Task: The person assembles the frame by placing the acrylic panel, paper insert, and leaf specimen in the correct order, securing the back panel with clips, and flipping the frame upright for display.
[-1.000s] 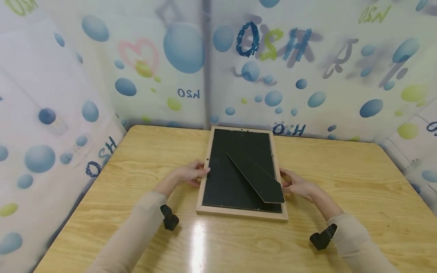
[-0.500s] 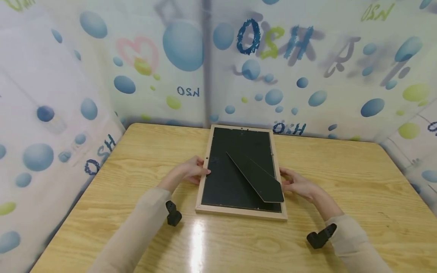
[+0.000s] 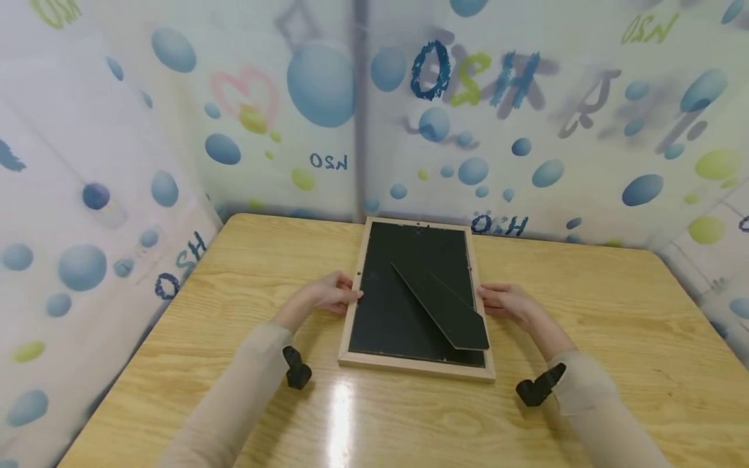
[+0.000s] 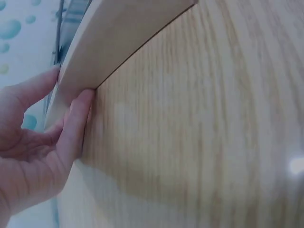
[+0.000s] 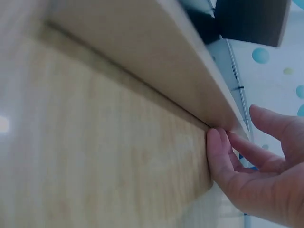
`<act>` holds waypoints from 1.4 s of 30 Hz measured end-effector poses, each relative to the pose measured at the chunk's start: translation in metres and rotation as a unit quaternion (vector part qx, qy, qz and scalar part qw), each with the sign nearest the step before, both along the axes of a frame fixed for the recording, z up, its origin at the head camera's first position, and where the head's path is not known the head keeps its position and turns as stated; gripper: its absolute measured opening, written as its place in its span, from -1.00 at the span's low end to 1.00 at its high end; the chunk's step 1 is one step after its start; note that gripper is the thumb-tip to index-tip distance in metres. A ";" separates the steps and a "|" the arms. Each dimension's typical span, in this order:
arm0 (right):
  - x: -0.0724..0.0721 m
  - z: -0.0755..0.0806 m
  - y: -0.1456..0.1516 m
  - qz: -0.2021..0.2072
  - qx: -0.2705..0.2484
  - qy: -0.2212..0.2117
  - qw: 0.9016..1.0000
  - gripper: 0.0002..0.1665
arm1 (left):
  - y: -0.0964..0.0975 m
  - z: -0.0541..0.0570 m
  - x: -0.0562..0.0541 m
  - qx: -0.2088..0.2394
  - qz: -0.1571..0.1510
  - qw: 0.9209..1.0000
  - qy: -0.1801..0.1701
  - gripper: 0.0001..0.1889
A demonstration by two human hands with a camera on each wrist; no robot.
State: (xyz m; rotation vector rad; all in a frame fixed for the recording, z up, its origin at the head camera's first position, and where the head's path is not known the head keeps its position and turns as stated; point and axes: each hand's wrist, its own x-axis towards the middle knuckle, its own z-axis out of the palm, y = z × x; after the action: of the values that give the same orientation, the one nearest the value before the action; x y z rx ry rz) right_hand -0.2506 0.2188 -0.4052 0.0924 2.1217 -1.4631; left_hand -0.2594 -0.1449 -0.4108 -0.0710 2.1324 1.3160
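A picture frame [image 3: 358, 312] with a light wood border lies back side up on the table. Its black backing board [image 3: 380, 325] faces me, and a black easel stand [image 3: 447, 312] rises from it at a slant. My left hand [image 3: 329, 292] pinches the frame's left side, thumb over the border and fingers against the outer side. On the opposite side, my right hand [image 3: 510, 303] touches the frame with its fingertips low on the outer side. The right wrist view shows that hand's thumb [image 5: 270, 121] held apart from the wood.
The wooden table [image 3: 585, 312] has rounded far corners. A white curtain [image 3: 263, 188] printed with blue and green bubbles hangs behind it and along the sides. Black wrist cameras [image 3: 297, 369] sit at both sleeves.
My right hand has slid a little farther along the frame's right side. The left hand has shifted only slightly on its side. Frame and stand have stayed where they were.
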 end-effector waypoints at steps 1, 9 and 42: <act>-0.003 0.000 0.000 -0.013 -0.009 -0.007 1.000 -0.27 | -0.002 -0.002 -0.001 0.009 0.006 1.000 -0.001 -0.51; -0.018 0.001 -0.001 -0.112 -0.089 -0.045 0.989 -0.26 | -0.006 -0.004 -0.007 0.029 0.054 0.998 -0.005 -0.52; -0.049 0.003 -0.008 -0.146 -0.029 -0.070 0.986 -0.30 | 0.005 -0.002 -0.008 0.027 0.087 0.994 0.055 -0.49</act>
State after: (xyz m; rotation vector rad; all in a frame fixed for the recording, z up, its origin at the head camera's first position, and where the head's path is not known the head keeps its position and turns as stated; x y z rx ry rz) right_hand -0.3001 0.2111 -0.4019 0.4877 2.0122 -1.6297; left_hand -0.2674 -0.1403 -0.4131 -0.1678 2.2234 1.5080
